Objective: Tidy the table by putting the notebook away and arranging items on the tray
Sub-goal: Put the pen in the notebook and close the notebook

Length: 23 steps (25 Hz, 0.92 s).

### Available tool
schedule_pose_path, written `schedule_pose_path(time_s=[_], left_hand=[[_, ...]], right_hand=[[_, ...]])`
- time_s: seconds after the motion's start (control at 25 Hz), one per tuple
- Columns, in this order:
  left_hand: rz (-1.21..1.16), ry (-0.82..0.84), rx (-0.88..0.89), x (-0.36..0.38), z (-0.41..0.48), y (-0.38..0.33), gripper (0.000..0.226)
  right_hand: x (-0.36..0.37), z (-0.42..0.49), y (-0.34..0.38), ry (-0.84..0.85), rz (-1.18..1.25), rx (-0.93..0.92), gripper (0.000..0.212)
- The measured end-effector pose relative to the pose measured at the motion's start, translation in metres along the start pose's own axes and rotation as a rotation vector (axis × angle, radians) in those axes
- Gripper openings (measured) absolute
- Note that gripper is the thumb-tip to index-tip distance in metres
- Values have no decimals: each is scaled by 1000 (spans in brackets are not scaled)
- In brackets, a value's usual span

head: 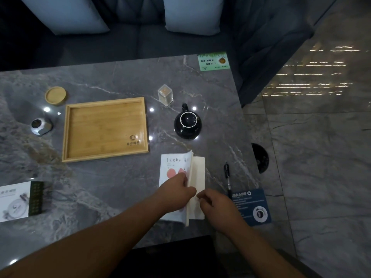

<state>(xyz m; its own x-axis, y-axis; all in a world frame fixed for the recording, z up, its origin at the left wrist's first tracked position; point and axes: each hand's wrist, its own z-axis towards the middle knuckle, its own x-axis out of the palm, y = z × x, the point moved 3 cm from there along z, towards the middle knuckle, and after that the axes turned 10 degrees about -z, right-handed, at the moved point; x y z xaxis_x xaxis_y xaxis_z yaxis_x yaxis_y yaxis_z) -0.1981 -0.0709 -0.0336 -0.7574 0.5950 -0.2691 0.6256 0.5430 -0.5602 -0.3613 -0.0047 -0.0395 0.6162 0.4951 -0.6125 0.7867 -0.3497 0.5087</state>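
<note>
Worktop (112, 193): grey marble-look slab w/ pale veins, glossy, ceiling-light spots reflected. Dark sofa (124, 41) along far edge, 2 pale cushions (192, 13) on it. Grey tiled floor (321, 157) to the right, streaks of light across it.

Items on worktop:
- Bamboo tray (105, 129), centre-left, logo in its near-right corner.
- Round bamboo coaster (55, 95), just beyond tray's far-left corner.
- Faceted metal piece (41, 126), left of tray.
- Clear box (165, 95), far right of tray.
- Dark cup (187, 124), upside down, handle pointing away, right of tray.
- Green card (213, 61) at far-right corner; white/green leaflet (20, 199) at left edge; blue card (253, 206) at near-right edge.
- Black pen (227, 177), right of notebook, tip end on the blue card.

Notebook (181, 169): near-right of tray, lying open, pages part-raised mid-spine; handwriting + pink marks on left page.

Left hand (176, 190): on left page, fingers pinching the lifted pages at the spine. Right hand (216, 203): at notebook's right page, near edge, fingers curled, touching paper; grip or not, can't tell.
</note>
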Motion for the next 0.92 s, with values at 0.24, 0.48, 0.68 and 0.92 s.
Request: schedule_pose_path(time_s=[0.24,0.48,0.68,0.92], left_hand=[[90,-12,7,22,18,-7,57],[185,-42,15,39,20,-14,71],[778,-158,376,35,4,4,57],[1107,-57,464,33,-6,53,106]], right_hand=[[2,-7,-15,21,87,50,21],[7,-11,-15,59,85,53,18],[6,-5,-20,61,-32,128,23],[6,4,-15,-60,-373,105,30]])
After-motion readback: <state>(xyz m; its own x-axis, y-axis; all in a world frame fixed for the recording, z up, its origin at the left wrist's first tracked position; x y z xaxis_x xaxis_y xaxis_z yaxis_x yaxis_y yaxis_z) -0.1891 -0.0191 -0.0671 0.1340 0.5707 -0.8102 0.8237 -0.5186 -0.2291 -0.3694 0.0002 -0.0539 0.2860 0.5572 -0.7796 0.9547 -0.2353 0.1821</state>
